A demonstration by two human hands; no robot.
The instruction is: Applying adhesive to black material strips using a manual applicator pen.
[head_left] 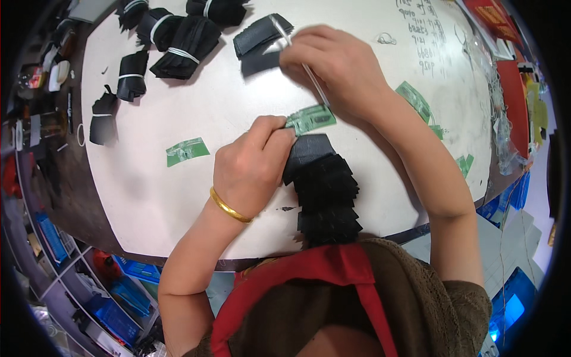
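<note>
My left hand [247, 160], with a gold bangle at the wrist, pinches the left end of a small green card [311, 121] with pale smears and a dark oval mark. My right hand [336, 65] grips a thin white stick [314, 81] that slants down, its lower tip at the card's right end. By its fingertips is a blurred black strip [260, 63]; whether the fingers hold it I cannot tell. Just below the card, fanned black pieces [324, 190] run in overlapping stacks toward my body. A black stack [262, 37] lies beyond the strip.
Several black bundles [189, 47] with white bands lie at the far left of the white table [238, 101]. One green piece [188, 152] is on the left, others [414, 101] on the right. Blue boxes [113, 309] fill shelves at lower left. Clear plastic [505, 140] hangs by the right edge.
</note>
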